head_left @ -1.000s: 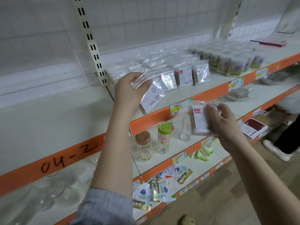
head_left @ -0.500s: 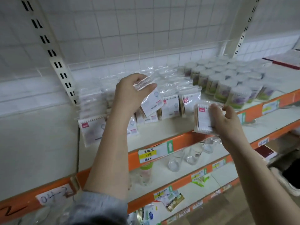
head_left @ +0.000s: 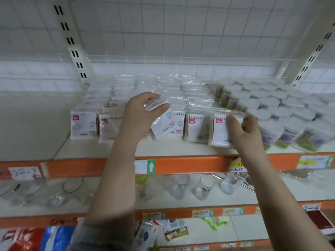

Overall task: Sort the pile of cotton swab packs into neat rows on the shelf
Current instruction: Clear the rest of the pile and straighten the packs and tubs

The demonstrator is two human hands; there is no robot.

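Clear-wrapped cotton swab packs with pink labels stand in rows on the white top shelf, several rows deep toward the back. My left hand grips one pack by its plastic top, tilted, in front of the middle of the row. My right hand holds another pack upright at the right end of the front row, beside a standing pack.
Round tubs of cotton swabs crowd the shelf right of the packs. An orange rail with price tags edges the shelf. Glass cups stand on the shelf below. Slotted uprights and a wire grid back the shelving.
The view has swung to face the shelf squarely. My right hand carried its pack up from below the rail onto the shelf at the row's right end. My left hand keeps its pack.
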